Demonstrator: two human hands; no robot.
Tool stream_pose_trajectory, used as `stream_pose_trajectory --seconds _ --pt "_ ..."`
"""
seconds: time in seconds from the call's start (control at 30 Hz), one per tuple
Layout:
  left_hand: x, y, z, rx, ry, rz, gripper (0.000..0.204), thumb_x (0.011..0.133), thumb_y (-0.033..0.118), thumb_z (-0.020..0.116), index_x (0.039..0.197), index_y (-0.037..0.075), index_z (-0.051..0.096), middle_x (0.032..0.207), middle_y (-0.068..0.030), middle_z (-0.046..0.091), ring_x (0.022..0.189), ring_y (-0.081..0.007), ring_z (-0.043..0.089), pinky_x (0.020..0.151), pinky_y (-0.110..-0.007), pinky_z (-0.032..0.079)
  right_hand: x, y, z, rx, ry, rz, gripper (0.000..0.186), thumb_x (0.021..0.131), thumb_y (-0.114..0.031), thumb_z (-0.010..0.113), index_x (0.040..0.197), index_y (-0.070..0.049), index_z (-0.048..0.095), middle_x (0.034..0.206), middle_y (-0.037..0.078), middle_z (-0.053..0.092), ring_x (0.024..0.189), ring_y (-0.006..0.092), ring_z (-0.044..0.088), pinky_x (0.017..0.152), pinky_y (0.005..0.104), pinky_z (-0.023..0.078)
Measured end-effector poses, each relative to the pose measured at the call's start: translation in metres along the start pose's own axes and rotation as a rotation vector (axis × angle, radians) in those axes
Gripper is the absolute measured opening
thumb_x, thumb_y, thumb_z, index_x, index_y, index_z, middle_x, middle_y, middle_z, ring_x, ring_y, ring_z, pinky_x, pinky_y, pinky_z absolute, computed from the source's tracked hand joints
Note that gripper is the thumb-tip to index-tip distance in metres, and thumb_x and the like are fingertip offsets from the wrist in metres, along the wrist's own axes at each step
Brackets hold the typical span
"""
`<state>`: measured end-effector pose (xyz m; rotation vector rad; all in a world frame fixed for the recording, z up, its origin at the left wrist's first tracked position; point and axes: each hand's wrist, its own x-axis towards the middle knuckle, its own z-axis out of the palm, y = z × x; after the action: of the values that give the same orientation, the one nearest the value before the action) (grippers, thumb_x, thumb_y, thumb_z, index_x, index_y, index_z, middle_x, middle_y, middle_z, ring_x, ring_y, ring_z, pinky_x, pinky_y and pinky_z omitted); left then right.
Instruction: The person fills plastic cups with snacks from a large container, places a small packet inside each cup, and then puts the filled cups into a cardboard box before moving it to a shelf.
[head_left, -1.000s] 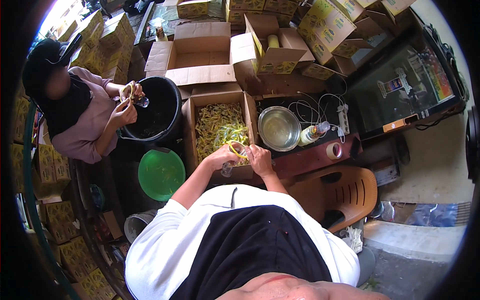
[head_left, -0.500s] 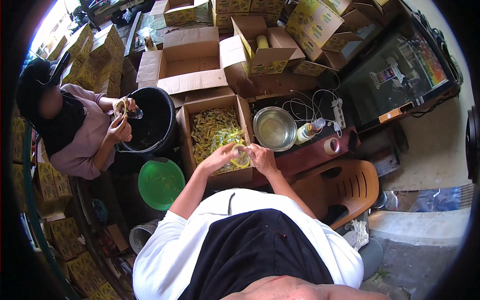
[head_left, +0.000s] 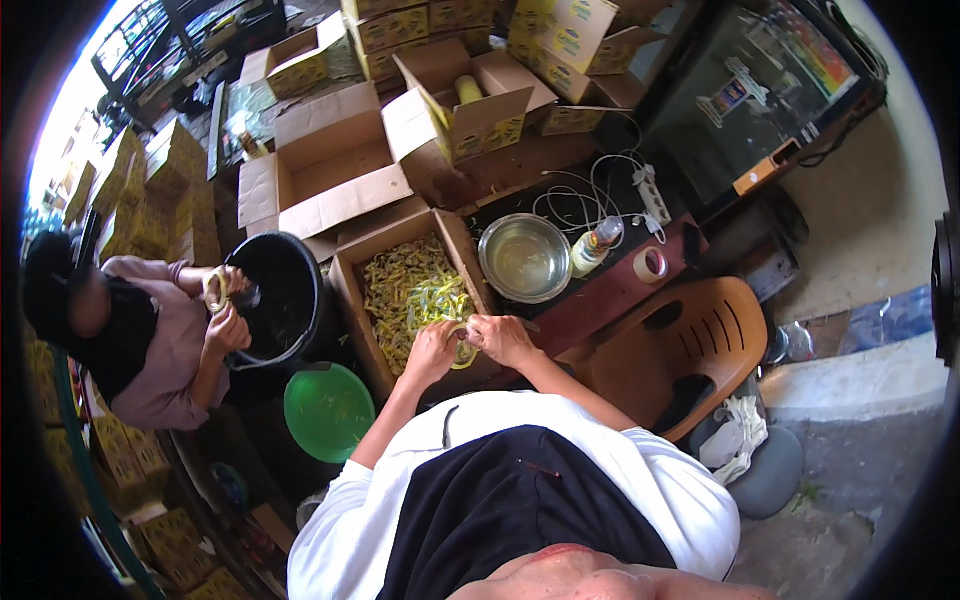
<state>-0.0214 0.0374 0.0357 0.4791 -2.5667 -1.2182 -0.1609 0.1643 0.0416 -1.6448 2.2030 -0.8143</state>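
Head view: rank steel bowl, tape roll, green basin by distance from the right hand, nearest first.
From the right hand:
1. Steel bowl, just beyond it on the dark table.
2. Tape roll, farther to the right on the same table.
3. Green basin, off to the left, past the left hand.

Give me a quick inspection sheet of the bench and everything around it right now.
Surface: dark red table, crowded.
Job's things: small item with a yellow band, held over an open box of yellow strips.
Clutter: metal bowl, bottle, tape roll.
Hands: left hand and right hand both in a grip on the item.
Cables: white cord and power strip.
Surroundings: co-worker's hands at a black bucket, green lid, brown chair, cartons.
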Motion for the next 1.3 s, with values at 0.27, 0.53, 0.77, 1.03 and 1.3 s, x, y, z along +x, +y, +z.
stream_pose_trajectory --seconds 0.27,0.53,0.77,1.03,1.3 --pt "0.007 0.011 0.006 0.333 0.088 0.034 0.025 0.082 0.003 0.055 0.106 0.002 0.063 0.097 -0.0153 0.066 0.1 -0.0304 0.061 0.102 -0.046 0.036 0.004 -0.004 0.014 0.154 0.107 0.254 0.026 0.091 -0.033 0.055 0.084 -0.008 0.061 0.075 0.02 0.064 0.074 0.0402 0.063 0.063 0.05 0.047" --pt "0.005 0.045 -0.015 0.369 0.241 0.166 0.031 0.073 0.002 0.057 0.104 0.003 0.062 0.099 -0.0131 0.062 0.106 -0.0302 0.056 0.108 -0.049 0.031 -0.009 0.107 0.007 0.18 0.325 0.611 0.031 0.094 -0.033 0.049 0.092 -0.006 0.065 0.089 0.021 0.066 0.087 0.0418 0.063 0.072 0.0498 0.048" --pt "0.006 -0.003 -0.028 0.082 0.379 -0.173 0.029 0.084 0.005 0.046 0.109 -0.003 0.057 0.111 -0.021 0.058 0.109 -0.0387 0.052 0.102 -0.047 0.035 0.011 0.082 -0.057 0.272 0.646 0.606 0.033 0.099 -0.031 0.047 0.103 0.0 0.055 0.092 0.027 0.063 0.088 0.0462 0.061 0.074 0.0489 0.047" --pt "0.014 0.002 -0.046 -0.429 0.367 -0.284 0.032 0.095 0.027 0.043 0.103 -0.001 0.058 0.097 -0.0123 0.065 0.093 -0.024 0.06 0.087 -0.035 0.043 0.05 0.045 0.019 0.191 0.061 0.181 0.056 0.078 -0.024 0.076 0.129 -0.009 0.058 0.137 0.018 0.048 0.125 0.0335 0.048 0.106 0.0441 0.039" --pt "0.013 -0.027 -0.039 -0.938 0.53 -0.413 0.036 0.093 0.036 0.046 0.096 0.002 0.059 0.09 -0.0066 0.061 0.085 -0.0168 0.059 0.08 -0.031 0.045 0.052 0.184 0.014 -0.06 0.218 0.513 0.046 0.078 -0.016 0.074 0.119 -0.004 0.059 0.117 0.017 0.054 0.113 0.0328 0.053 0.097 0.0403 0.045"
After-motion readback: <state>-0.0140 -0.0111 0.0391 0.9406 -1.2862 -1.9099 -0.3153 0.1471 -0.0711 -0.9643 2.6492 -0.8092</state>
